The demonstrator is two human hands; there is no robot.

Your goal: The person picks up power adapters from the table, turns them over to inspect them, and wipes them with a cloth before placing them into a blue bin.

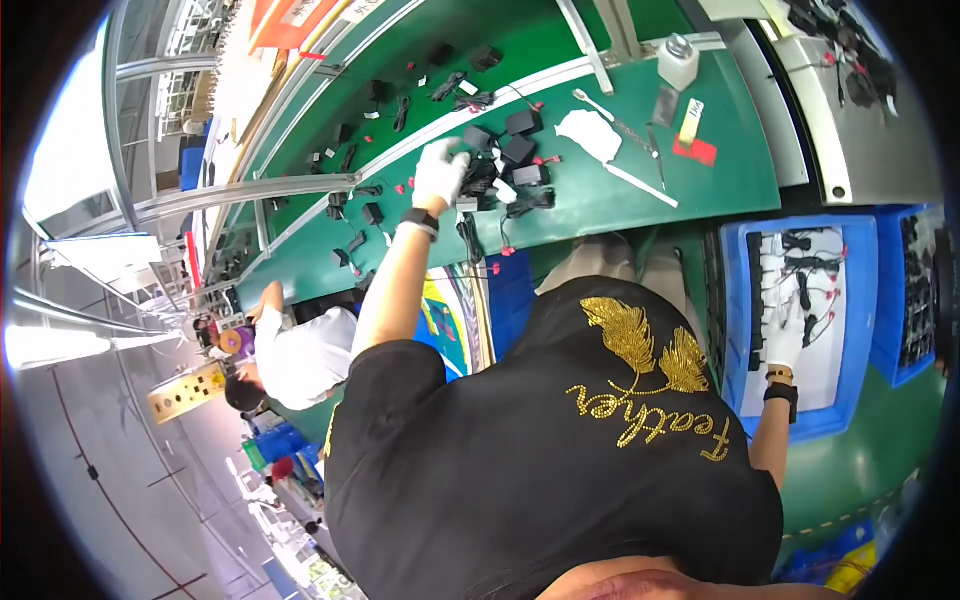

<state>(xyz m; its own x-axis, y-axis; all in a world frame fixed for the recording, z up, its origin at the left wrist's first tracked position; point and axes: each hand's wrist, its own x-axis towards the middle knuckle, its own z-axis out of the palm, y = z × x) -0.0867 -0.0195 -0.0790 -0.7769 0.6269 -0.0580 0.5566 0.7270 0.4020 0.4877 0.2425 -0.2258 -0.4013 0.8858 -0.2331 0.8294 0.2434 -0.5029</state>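
Head view: red label (695, 150) beside white bottle (678, 62).

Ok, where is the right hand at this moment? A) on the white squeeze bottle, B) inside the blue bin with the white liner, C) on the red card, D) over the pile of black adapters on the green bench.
B: the gloved right hand is down in the blue bin, its fingers among the black parts with cables on the white liner, while the left hand is at the adapter pile.
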